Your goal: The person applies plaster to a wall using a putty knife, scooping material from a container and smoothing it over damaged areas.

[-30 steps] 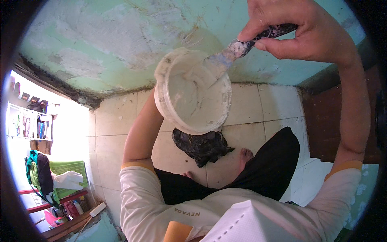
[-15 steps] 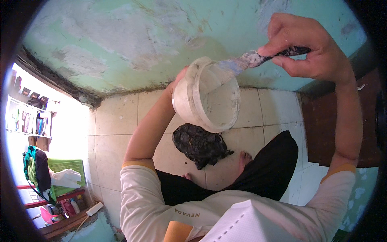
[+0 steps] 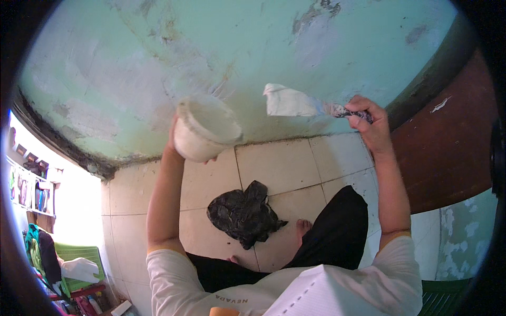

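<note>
My left hand (image 3: 173, 136) grips a whitish plastic tub (image 3: 197, 138) from its left side and underneath, tilted with its mouth toward the upper right. Pale smears coat the tub's rim and inside. In my right hand (image 3: 373, 122) is a putty knife (image 3: 329, 109), held by its dark, paste-crusted handle with the blade pointing left. White paste (image 3: 290, 101) covers the blade. The knife is apart from the tub, in front of the green wall (image 3: 253, 58), which has grey-white patches and worn paint.
A crumpled black plastic bag (image 3: 245, 213) lies on the tiled floor (image 3: 279, 163) between my legs and the wall. At right stands a dark brown wooden panel (image 3: 448, 142). A green rack (image 3: 79, 258) with cloths is at lower left, and a green slatted seat (image 3: 445, 295) at lower right.
The putty knife has come out of the tub and moved left and down, its blade now loaded with white paste. My left hand has carried the tub to the left, away from the knife.
</note>
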`<state>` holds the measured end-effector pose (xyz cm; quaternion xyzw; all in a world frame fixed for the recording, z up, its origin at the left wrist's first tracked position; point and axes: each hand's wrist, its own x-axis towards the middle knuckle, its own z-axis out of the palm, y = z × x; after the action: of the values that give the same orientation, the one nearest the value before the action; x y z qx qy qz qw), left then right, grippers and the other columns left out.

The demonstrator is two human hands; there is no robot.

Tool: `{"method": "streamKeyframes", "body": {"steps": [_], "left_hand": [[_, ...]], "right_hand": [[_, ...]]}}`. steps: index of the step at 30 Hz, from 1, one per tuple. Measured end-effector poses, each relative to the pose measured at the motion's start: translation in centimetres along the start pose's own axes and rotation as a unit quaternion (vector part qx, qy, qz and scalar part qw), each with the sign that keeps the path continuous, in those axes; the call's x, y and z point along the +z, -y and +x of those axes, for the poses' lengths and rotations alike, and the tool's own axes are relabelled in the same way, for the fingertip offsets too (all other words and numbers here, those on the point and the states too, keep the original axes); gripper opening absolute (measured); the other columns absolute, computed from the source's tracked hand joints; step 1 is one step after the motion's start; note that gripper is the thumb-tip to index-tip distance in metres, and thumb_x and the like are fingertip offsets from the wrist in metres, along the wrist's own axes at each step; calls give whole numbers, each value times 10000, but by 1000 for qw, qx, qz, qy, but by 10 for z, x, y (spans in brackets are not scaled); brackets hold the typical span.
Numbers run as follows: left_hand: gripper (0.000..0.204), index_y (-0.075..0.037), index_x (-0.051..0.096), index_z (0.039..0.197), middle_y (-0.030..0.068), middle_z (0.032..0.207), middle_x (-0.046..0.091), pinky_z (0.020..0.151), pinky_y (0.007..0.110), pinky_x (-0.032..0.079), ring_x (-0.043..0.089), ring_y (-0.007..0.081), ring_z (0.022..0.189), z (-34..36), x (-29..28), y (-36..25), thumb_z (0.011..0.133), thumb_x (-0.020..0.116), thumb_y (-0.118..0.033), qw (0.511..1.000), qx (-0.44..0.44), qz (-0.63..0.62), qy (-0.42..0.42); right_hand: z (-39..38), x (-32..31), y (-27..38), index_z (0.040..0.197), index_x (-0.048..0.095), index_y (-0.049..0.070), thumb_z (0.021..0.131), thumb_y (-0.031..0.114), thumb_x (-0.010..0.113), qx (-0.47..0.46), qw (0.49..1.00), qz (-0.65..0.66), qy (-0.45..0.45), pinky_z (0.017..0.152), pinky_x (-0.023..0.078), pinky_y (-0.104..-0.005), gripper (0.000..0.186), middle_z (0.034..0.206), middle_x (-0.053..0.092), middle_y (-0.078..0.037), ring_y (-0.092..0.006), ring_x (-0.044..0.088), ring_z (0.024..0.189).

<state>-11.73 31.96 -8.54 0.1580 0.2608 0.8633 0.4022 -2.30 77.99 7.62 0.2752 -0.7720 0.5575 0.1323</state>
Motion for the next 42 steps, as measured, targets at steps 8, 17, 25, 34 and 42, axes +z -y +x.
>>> {"method": "streamKeyframes", "body": {"steps": [8, 17, 25, 34, 42], "left_hand": [[820, -57, 436, 1351, 246, 1195, 587, 448, 494, 563, 664, 405, 764, -33, 36, -30, 880, 353, -722, 970, 227, 81, -35], [602, -120, 381, 1429, 118, 1363, 514, 989, 446, 485, 531, 285, 1186, -42, 59, -24, 997, 350, -538, 860, 418, 168, -238], [639, -145, 345, 1460, 89, 1442, 437, 1142, 454, 343, 417, 263, 1327, -68, 31, -46, 970, 449, -542, 782, 550, 179, -230], [634, -131, 342, 1459, 94, 1435, 447, 1143, 455, 353, 422, 270, 1327, -69, 62, -39, 967, 482, -505, 778, 561, 246, -141], [620, -115, 336, 1460, 103, 1433, 450, 1135, 457, 370, 427, 272, 1325, -69, 45, -48, 979, 473, -482, 772, 570, 186, -210]], "right_hand": [[-24, -13, -49, 1172, 588, 37, 885, 105, 674, 104, 960, 240, -102, 613, 385, -235, 307, 884, 551, -2, -83, 457, 713], [45, -22, -66, 1098, 552, 54, 947, 221, 598, 52, 890, 429, -147, 526, 340, -220, 230, 791, 554, -13, -73, 427, 614], [78, -26, -81, 827, 493, 49, 948, 243, 591, 73, 835, 515, -179, 475, 297, -200, 248, 753, 488, 6, -53, 389, 570], [104, -34, -124, 933, 497, 100, 945, 225, 587, 84, 842, 507, -167, 467, 304, -203, 154, 732, 528, 2, -60, 405, 537], [92, -42, -143, 970, 521, 114, 931, 227, 599, 81, 827, 525, -184, 480, 309, -212, 142, 707, 513, 16, -59, 392, 526]]}}
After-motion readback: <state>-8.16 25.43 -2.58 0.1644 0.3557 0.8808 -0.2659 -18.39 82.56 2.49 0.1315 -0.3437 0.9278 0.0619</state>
